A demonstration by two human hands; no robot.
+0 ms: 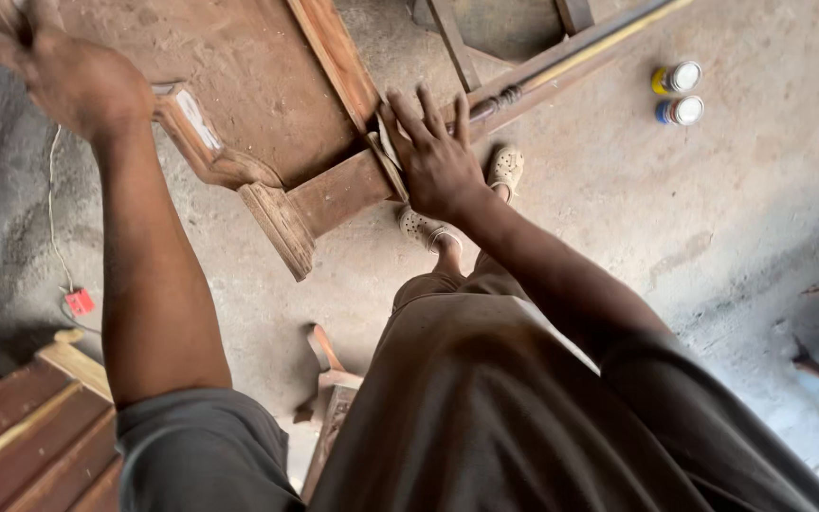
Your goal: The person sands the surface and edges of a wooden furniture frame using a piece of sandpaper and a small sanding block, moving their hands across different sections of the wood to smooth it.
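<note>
Two hands on one wooden frame (267, 114), which stands on the concrete floor (713, 218) and fills the top-left of the view. Left hand (73, 81) is clenched around the frame's top-left end, fingers wrapped over the edge; exactly what part it grips is cut off by the picture border. Right hand (438, 156) lies flat, fingers spread, pressing on the joint where the side rail (338, 62) meets the cross rail (338, 190), not gripping anything. Long axis of the cross rail runs down-left from the right hand to the carved foot (282, 228) at the frame's near corner. Right hand is the nearer one to that joint; left is well apart, at the far end. Feet in pale shoes (504, 171) sit just below the right hand. Two small cans (680, 93) stand well apart to the right, side by side. Red plug (79, 301) on a cord lies on the floor at left
</note>
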